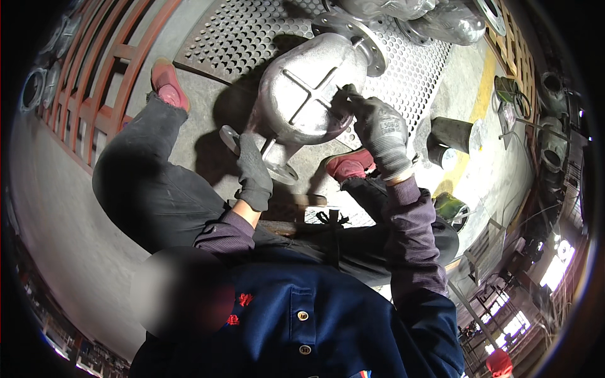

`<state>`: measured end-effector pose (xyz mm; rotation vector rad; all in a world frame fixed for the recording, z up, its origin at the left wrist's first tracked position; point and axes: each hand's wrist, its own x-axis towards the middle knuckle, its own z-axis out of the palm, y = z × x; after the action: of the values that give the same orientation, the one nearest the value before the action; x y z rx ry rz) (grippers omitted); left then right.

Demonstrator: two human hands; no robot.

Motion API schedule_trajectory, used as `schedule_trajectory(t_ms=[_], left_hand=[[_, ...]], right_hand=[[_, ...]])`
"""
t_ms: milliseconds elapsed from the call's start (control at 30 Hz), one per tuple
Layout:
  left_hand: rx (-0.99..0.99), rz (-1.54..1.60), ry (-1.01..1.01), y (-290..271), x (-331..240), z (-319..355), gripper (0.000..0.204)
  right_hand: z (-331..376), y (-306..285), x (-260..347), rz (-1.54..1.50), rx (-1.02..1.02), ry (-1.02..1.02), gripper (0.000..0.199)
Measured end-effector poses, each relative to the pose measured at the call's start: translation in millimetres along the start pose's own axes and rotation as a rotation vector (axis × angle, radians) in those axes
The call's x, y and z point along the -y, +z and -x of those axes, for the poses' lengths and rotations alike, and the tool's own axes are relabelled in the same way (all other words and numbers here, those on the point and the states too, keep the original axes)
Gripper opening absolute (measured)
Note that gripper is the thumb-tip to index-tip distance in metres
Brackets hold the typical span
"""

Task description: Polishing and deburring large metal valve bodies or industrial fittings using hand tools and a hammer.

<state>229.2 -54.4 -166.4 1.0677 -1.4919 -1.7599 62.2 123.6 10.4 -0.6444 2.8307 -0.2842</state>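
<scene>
A large silver metal casting [302,94], rounded with a raised cross-shaped rib, lies in front of me on a perforated metal plate. Its wide bolt-hole flange [376,50] points to the far right, and a smaller flange [283,172] faces me. My left hand [253,169], in a dark glove, grips the casting's near end between two small flanges. My right hand [383,129], in a grey knitted glove with dark fingertips, is closed at the casting's right side. Its fingers press against the surface; whatever small dark thing they pinch is not clear.
More silver castings [441,22] sit at the far right. A grey metal cylinder [450,133] lies on the floor to the right, near a yellow line. Red-brown slatted metal frames [107,75] stand at the left. My red shoes [169,85] flank the casting.
</scene>
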Motion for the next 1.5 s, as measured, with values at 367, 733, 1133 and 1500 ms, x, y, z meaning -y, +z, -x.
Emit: schedule_trajectory(t_ms=[367, 733, 1133, 1500], left_hand=[[-0.010, 0.004, -0.568, 29, -75, 9, 0.061], [0.004, -0.026, -0.604, 33, -83, 10, 0.069], [-0.009, -0.187, -0.676, 32, -84, 7, 0.074], [0.002, -0.066, -0.661, 30, -82, 8, 0.074]], right_hand=[[8, -3, -11, 0.229, 0.191, -0.059, 0.037], [8, 5, 0, -0.108, 0.031, 0.063, 0.023], [18, 6, 30, 0.337, 0.145, 0.034, 0.014], [-23, -13, -6, 0.041, 0.209, 0.004, 0.030]])
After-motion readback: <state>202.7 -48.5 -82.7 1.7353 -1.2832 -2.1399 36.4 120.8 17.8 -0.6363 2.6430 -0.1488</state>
